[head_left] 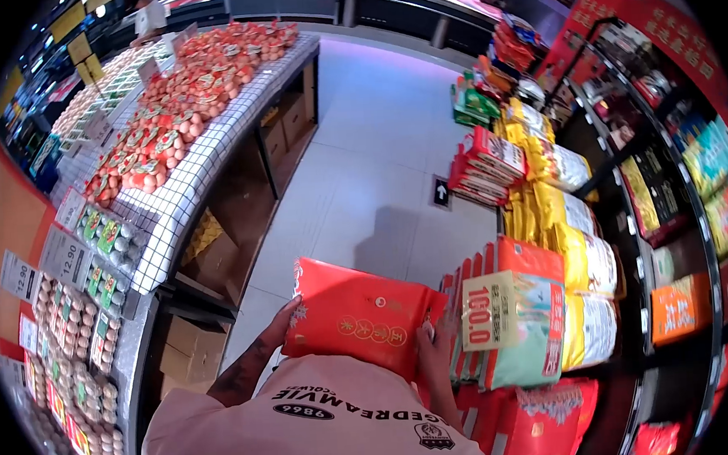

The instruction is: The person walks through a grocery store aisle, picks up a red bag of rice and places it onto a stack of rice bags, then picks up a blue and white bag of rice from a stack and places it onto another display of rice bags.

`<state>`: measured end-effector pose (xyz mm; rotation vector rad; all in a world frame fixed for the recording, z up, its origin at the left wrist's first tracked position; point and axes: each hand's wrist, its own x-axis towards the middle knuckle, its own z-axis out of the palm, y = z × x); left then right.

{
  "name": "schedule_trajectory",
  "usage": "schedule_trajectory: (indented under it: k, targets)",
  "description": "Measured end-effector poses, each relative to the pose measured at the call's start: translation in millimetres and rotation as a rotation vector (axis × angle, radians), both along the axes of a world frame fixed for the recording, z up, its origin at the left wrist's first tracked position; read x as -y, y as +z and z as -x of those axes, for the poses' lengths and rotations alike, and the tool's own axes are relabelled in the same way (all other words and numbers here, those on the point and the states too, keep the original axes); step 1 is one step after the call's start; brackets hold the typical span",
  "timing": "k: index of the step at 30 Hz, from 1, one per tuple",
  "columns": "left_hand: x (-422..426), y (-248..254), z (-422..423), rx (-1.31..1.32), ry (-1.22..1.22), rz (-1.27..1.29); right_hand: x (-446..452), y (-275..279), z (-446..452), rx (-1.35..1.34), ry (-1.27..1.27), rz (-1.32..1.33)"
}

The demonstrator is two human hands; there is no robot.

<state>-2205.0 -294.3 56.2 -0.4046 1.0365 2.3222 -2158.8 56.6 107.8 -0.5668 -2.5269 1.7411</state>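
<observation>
Head view, sole camera.

Item: one red bag, glossy printed wrap, gold Chinese characters in rings; contents out of sight, probably rice. Position: close against the front of the wearer's pale shirt, printed face up, above the aisle floor, between the egg bench and the stacked bags.

Hands: two, both gripping the red bag. Left hand closed about its left end; right hand at the creased right end, thumb uppermost. Fingers underneath: hidden.

Handling, as judged: fairly heavy for its bulk; firm and block-like if tightly packed, giving a little at the corners. Film likely slippery; seams liable to split if pinched or snagged. Best hold: both ends, palms well under the lower edges, weight spread; creased end unsuited to carrying the load alone.

Surroundings, right: green-and-red bags standing in a row, with price card; further red bags below; yellow bags beyond. The right hand is near this row; contact cannot be told.

Surroundings, left: netted eggs on the bench; egg trays nearer; cardboard cartons underneath.
</observation>
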Motion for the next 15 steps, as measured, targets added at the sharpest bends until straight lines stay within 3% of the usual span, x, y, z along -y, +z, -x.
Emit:
schedule_trajectory:
  k: [4, 10, 15]
  targets:
    - [-27.6, 17.5, 61.8, 0.049, 0.244, 0.027, -16.7, 41.5, 134.4, -0.011, 0.196, -0.012]
    - [-62.7, 16.7, 147.4, 0.071, 0.392, -0.062, -56.3, 22.0, 272.7, -0.044, 0.396, -0.028]
    - [-82.3, 12.2, 257.0, 0.020, 0.374, 0.042, -69.4, 19.0, 366.6, 0.105, 0.273, -0.015]
